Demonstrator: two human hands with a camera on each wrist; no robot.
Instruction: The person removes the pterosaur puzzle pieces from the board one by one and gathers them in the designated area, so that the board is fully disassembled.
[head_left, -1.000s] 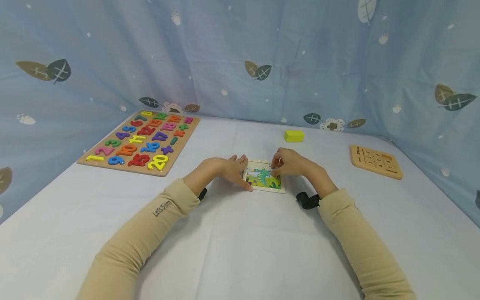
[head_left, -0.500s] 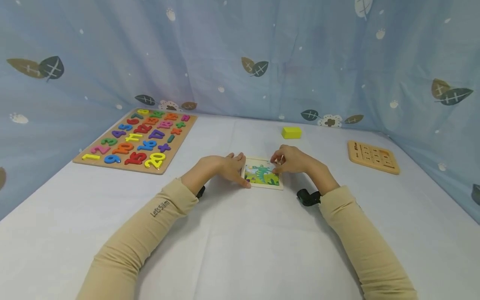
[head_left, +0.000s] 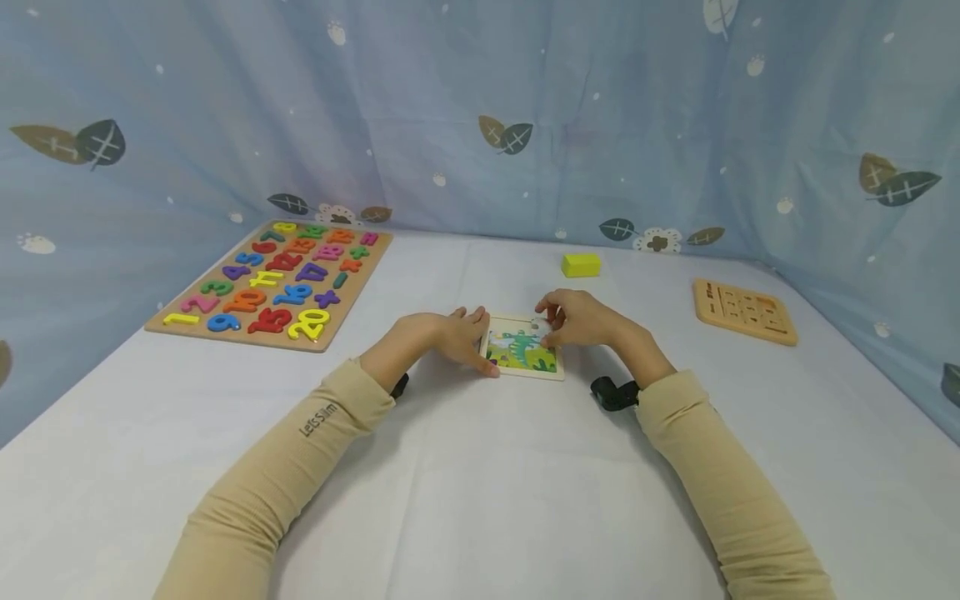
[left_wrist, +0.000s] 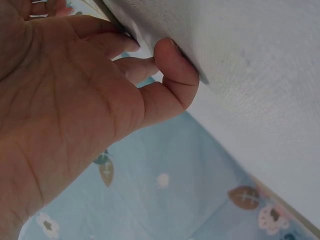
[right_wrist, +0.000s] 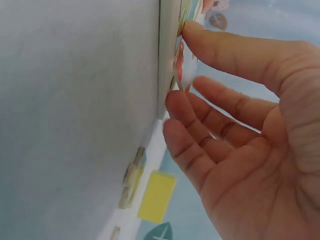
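Observation:
A small square dinosaur jigsaw puzzle [head_left: 517,357] in a pale wooden frame lies flat on the white cloth. My left hand [head_left: 459,337] rests at its left side, the thumb at the near-left corner and the other fingers spread toward the far-left one. In the left wrist view my left hand [left_wrist: 85,85] shows a bent thumb, and the puzzle is mostly hidden. At the puzzle's far right, my right hand [head_left: 577,321] pinches a puzzle piece [head_left: 537,327]. The right wrist view has this piece [right_wrist: 188,70] standing tilted beside the frame, near my right hand's [right_wrist: 245,120] thumb and fingertips.
A number board [head_left: 337,321] with coloured numerals lies at the far left. Behind my right hand stands a yellow block [head_left: 581,266]. A wooden calculator-like board [head_left: 744,312] lies at right. Small wooden pieces [right_wrist: 131,177] appear in the right wrist view, their kind unclear.
My right fingertips have shifted slightly left and away over the puzzle's far-right corner, with the piece showing more. The left hand keeps its place; the head view has tilted a little.

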